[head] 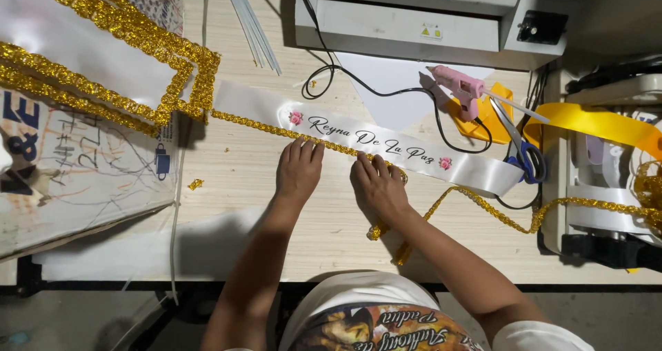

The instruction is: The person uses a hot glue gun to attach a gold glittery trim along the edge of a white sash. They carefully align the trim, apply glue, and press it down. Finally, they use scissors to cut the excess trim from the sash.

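Observation:
A white satin sash (pixel 386 138) with black script and two pink flowers lies slanted across the wooden table (pixel 234 178). Gold sequin trim (pixel 255 122) runs along its near edge. My left hand (pixel 298 169) lies flat with its fingertips pressing the trim onto the sash edge. My right hand (pixel 378 185) presses the trim just to the right of it, fingers together. Loose trim (pixel 483 206) trails from under my right hand toward the right.
A pink glue gun (pixel 460 85) rests on an orange pad with blue-handled scissors (pixel 524 154) beside it. A grey machine (pixel 427 13) stands at the back, glue sticks (pixel 254 27) lie nearby. More gold-trimmed sash (pixel 103 61) lies left, yellow ribbon (pixel 600 123) right.

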